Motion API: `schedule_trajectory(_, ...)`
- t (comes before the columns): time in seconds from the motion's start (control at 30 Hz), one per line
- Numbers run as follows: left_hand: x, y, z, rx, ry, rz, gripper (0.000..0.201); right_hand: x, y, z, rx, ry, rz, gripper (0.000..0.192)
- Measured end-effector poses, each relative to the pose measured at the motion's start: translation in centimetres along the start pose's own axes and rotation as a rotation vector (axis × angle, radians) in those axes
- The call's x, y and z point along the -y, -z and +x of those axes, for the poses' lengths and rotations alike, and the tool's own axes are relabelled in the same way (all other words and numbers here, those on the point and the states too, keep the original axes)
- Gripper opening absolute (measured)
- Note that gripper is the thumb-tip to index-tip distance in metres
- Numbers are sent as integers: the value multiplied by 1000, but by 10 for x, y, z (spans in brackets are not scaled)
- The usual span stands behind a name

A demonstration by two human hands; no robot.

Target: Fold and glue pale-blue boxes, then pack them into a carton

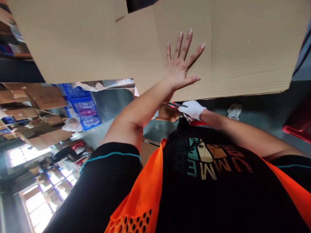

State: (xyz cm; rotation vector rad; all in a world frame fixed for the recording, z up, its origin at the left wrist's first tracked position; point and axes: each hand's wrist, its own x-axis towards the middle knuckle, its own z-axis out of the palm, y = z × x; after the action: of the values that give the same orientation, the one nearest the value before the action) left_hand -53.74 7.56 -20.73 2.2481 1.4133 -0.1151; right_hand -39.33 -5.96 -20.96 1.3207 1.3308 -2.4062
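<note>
A large flat sheet of brown cardboard (233, 42) spans the top of the view, with creases and a cut-out along its near edge. My left hand (179, 66), bare, lies on it with palm down and fingers spread. Just below the cardboard's near edge is my right hand (194, 110) in a white glove. Its fingers are closed around a slim red-and-black tool that looks like a utility knife (177, 105), pointing left. The tool's tip is too small to make out.
Blue plastic crates (85, 108) stand on the floor at left, beside a clear plastic bag (73, 124) and stacked cardboard boxes (43, 96). A red plastic object (297, 127) is at right. A white shoe (234, 111) shows below the sheet.
</note>
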Motion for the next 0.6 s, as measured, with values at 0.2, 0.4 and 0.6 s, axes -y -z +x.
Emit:
schedule_trajectory(0.2, -8, 5, -1, -6, -4, 84, 114, -1, 1, -1, 43, 3, 77, 42)
schedule_trajectory(0.4, -21, 6, -1, -55, -17, 148, 114, 2, 3, -3, 82, 7, 40, 46)
schedule_trajectory(0.6, -27, 2, 2, -117, -23, 235, 111, 20, -30, 21, 49, 155, -134, 34)
